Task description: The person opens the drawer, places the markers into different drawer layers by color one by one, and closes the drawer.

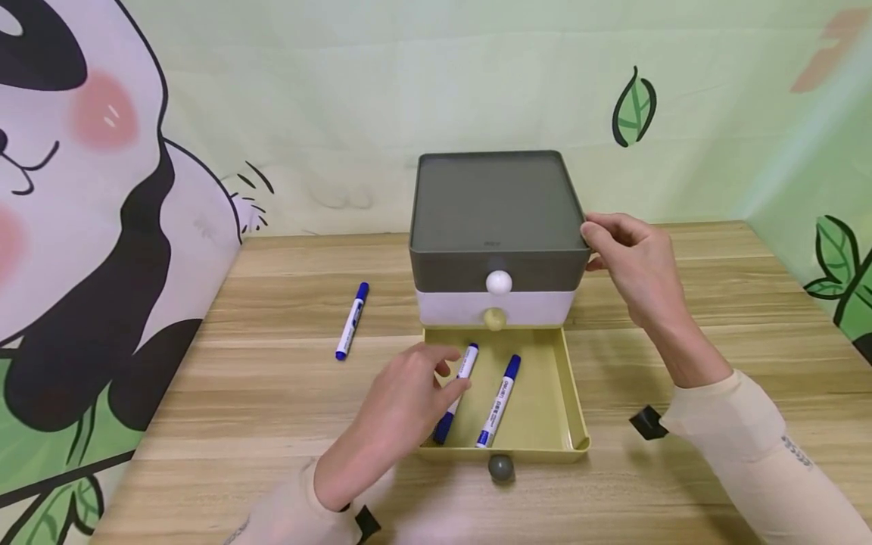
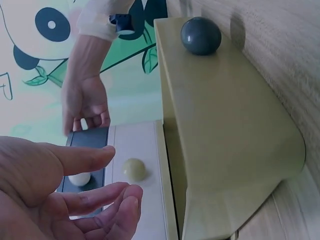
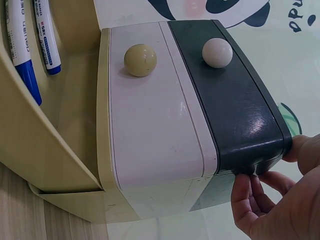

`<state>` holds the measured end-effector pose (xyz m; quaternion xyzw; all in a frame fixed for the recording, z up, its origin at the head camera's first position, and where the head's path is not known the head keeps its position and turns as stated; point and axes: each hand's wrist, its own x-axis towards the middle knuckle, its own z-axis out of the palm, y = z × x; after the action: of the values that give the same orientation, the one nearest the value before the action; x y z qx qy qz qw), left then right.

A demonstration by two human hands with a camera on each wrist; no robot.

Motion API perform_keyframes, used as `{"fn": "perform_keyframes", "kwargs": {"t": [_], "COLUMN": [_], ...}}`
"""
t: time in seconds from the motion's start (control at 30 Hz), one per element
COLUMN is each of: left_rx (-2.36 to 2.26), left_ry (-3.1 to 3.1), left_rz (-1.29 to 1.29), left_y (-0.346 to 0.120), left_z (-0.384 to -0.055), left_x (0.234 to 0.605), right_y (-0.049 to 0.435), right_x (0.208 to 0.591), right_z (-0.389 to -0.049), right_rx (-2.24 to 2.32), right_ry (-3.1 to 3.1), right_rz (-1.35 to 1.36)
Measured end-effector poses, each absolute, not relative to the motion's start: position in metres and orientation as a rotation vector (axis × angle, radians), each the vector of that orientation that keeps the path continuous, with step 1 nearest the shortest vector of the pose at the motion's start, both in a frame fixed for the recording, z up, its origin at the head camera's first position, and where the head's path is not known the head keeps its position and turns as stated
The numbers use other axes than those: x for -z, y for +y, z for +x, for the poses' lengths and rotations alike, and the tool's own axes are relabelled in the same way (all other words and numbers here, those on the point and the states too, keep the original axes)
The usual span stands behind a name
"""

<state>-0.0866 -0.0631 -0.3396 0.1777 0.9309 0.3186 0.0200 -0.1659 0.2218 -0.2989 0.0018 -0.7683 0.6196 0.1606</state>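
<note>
A small stacked drawer organizer [image 1: 497, 200] with a dark grey top tier and a white tier stands on the table. Its yellow bottom drawer [image 1: 541, 393] is pulled out. Inside lie two blue-capped markers, a left marker [image 1: 468, 362] and a right marker [image 1: 500, 401]. My left hand [image 1: 409, 390] hovers over the drawer's left side and partly hides the left marker. Thumb and fingers stand apart in the left wrist view, with nothing between them. At the organizer's right side, my right hand [image 1: 636, 261] grips the grey top tier, thumb at the upper rim, fingers against the side.
Another blue-capped marker [image 1: 352, 322] lies on the wooden table [image 1: 272, 363], left of the organizer. A grey ball knob [image 1: 501, 468] sticks out from the drawer front. Behind the table hangs a green printed backdrop [image 1: 327, 113] with a panda and leaves.
</note>
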Motion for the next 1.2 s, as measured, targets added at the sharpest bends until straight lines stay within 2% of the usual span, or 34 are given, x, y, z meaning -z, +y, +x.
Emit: {"fn": "perform_keyframes", "kwargs": {"t": [0.8,1.2], "left_rx": [-1.187,-1.349], "left_ry": [3.056,3.075], "left_rz": [0.322,0.286], "left_y": [-0.121,-0.134], "left_z": [-0.098,-0.107], "left_x": [0.319,0.321], "right_y": [0.222,0.222], "right_x": [0.299,0.300], "right_z": [-0.166,-0.166], "right_rx": [-1.770,-1.772], "right_ry": [-2.195,-2.190], "right_rz": [0.005,0.010]}}
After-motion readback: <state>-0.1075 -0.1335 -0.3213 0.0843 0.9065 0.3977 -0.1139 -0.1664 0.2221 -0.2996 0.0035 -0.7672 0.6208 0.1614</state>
